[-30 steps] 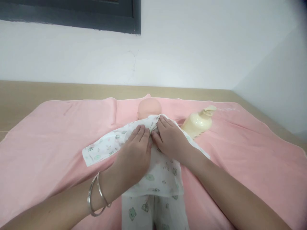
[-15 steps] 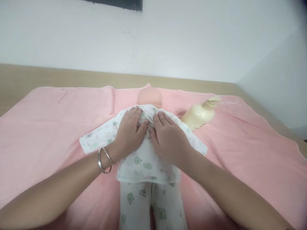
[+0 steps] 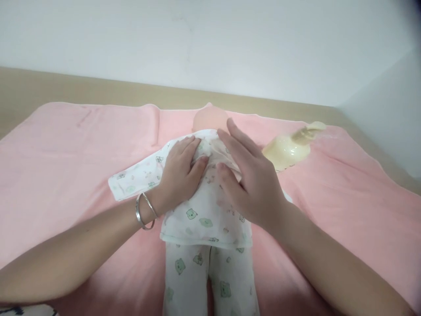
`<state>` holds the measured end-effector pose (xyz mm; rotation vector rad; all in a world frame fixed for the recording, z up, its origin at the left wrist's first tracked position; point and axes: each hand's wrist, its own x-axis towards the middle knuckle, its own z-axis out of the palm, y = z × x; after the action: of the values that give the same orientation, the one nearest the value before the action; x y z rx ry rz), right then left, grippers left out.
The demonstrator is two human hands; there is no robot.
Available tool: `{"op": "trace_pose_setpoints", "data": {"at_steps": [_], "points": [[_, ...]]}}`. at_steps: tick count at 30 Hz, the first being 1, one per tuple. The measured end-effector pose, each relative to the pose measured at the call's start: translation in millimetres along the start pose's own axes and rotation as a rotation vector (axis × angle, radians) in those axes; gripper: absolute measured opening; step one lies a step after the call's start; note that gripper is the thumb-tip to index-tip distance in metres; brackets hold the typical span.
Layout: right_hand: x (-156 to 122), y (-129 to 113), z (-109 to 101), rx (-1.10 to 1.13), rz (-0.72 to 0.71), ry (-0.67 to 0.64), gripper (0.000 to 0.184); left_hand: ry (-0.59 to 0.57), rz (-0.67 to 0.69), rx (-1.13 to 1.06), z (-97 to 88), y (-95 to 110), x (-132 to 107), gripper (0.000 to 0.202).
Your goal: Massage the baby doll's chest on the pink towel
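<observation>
A baby doll [image 3: 209, 117] lies on its front, dressed in a white top [image 3: 197, 228] and matching trousers [image 3: 187, 276] printed with green bears. My left hand [image 3: 182, 164] rests flat on the left side of the doll's upper back, fingers stretched out, with a silver bangle [image 3: 144, 211] at the wrist. Raised over the right side of the back is my right hand [image 3: 253, 180], its thumb apart from the fingers and nothing in it. It hides most of the doll's right sleeve.
A pink blanket [image 3: 82, 145] spreads under the doll on a wooden surface [image 3: 82, 85]. To the right of the doll, a cream pump bottle [image 3: 286, 151] lies tilted on the blanket. Behind stands a white wall [image 3: 131, 44].
My right hand has lifted off the doll's back, and its thumb and fingers have spread. My left hand stays on the top, whose gathered cloth lies smoother. The view has tilted down slightly.
</observation>
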<state>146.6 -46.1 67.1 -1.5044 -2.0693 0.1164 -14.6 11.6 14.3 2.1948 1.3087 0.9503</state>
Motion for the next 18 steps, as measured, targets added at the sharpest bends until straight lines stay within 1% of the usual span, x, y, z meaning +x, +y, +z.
{"op": "trace_pose_setpoints", "data": {"at_steps": [1,2,4,6,7,9,12,15,17,18], "points": [[-1.1,-0.4,4.2,-0.027,-0.006,0.034,0.054,0.007,0.006,-0.009,0.4,-0.5,-0.1,0.052],[-2.0,-0.1,10.1,-0.050,-0.010,0.038,0.054,0.015,0.012,-0.016,0.8,-1.2,-0.1,0.052],[-2.9,1.9,22.5,-0.070,-0.015,-0.019,0.054,0.027,0.024,-0.028,1.8,-2.7,0.0,0.052],[-3.2,3.2,27.7,-0.069,-0.031,-0.068,0.052,0.034,0.027,-0.038,2.4,-3.7,-0.1,0.051],[-3.2,3.0,26.3,-0.065,-0.041,-0.066,0.052,0.036,0.030,-0.041,2.6,-4.0,-0.2,0.051],[-3.4,0.8,17.7,-0.060,-0.063,-0.022,0.051,0.033,0.042,-0.042,2.6,-4.2,-0.5,0.049],[-4.3,-3.0,8.1,-0.077,-0.052,0.037,0.053,0.041,0.047,-0.029,3.2,-5.1,-1.0,0.046],[-5.5,-2.8,17.6,-0.082,-0.052,0.011,0.054,0.047,0.040,-0.010,4.4,-7.5,-1.1,0.045],[-6.1,-2.0,24.0,-0.065,-0.087,-0.029,0.053,0.059,0.048,-0.004,4.8,-8.7,-0.8,0.045],[-6.5,-2.3,23.1,-0.054,-0.104,-0.040,0.053,0.062,0.054,-0.004,4.8,-8.8,-0.6,0.046]]}}
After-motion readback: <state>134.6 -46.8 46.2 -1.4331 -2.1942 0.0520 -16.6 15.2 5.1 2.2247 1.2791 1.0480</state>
